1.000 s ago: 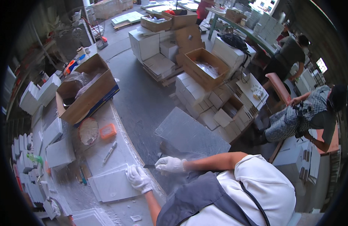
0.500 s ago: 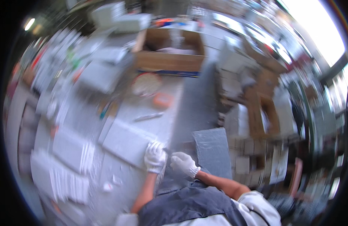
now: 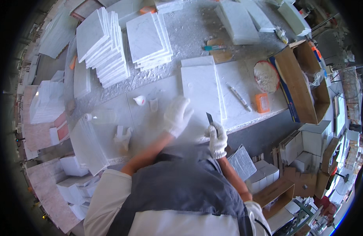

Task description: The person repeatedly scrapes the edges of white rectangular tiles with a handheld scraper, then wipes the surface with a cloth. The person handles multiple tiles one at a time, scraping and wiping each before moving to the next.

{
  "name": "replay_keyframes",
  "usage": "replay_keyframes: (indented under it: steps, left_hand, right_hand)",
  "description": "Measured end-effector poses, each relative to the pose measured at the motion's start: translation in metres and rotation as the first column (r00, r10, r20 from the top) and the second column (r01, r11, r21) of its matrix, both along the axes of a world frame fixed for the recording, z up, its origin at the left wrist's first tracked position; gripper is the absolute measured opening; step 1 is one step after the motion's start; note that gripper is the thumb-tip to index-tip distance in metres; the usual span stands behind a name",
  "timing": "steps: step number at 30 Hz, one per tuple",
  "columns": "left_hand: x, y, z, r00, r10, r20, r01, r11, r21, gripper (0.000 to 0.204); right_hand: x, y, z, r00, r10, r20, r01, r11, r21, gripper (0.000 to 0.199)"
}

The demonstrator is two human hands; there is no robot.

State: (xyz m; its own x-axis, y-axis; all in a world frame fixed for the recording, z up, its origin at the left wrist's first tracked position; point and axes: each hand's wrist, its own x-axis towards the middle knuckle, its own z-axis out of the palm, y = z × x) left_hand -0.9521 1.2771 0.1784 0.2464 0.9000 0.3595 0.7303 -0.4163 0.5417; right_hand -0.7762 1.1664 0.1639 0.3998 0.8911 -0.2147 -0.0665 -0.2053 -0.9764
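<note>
My left hand (image 3: 176, 117), in a white knitted glove, is slightly blurred over the worktable, left of a thin stack of white marble-like tiles (image 3: 202, 92). Its thumb stands apart from the fingers and nothing shows in it. At the table's front edge, just right of those tiles' near end, my gloved right hand (image 3: 218, 142) is closed round a dark flat blade (image 3: 209, 118) that points up and away from me. The blade's lower end is hidden in the fingers. A small white bottle (image 3: 139, 100) and a clear little cup (image 3: 153, 105) lie left of my left hand.
A marker (image 3: 239, 97), an orange block (image 3: 262, 103) and a round tub of white material (image 3: 266, 76) are right of the tiles. Beyond stands a cardboard box (image 3: 297, 88). Tile stacks (image 3: 103, 51) fill the far left; a loose glove (image 3: 122, 138) lies near the front edge.
My view has turned left, so the cardboard box now appears at the right. My left hand has left the tile's corner and moved away from my right hand, which still grips the blade.
</note>
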Motion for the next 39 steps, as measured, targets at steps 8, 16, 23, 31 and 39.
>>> replay_keyframes:
  steps: [8,16,23,31,39]
  left_hand:
    - [-0.002,0.075,0.001,0.982,-0.031,-0.185,0.013,0.995,-0.098,0.07]
    - [0.004,0.123,-0.011,0.909,-0.18,-0.376,0.166,0.984,-0.069,0.081]
    - [-0.002,0.116,-0.006,0.896,-0.058,-0.44,0.102,0.992,0.076,0.058]
    - [0.002,0.076,-0.023,0.87,-0.492,0.004,0.483,0.853,-0.197,0.06]
    - [0.014,0.076,-0.023,0.396,0.118,-0.911,0.364,0.89,0.273,0.061]
  right_hand:
    - [0.008,0.051,-0.008,0.813,0.16,0.56,-0.261,0.96,0.105,0.022]
    - [0.005,0.066,-0.008,0.762,0.101,0.639,-0.284,0.94,0.19,0.022]
    - [0.008,0.063,-0.019,0.809,0.072,0.583,-0.226,0.954,0.196,0.021]
    - [0.034,0.065,-0.024,0.988,-0.107,0.115,0.087,0.982,0.169,0.024]
    - [0.039,0.054,0.023,0.925,-0.371,-0.075,0.372,0.928,0.0,0.032]
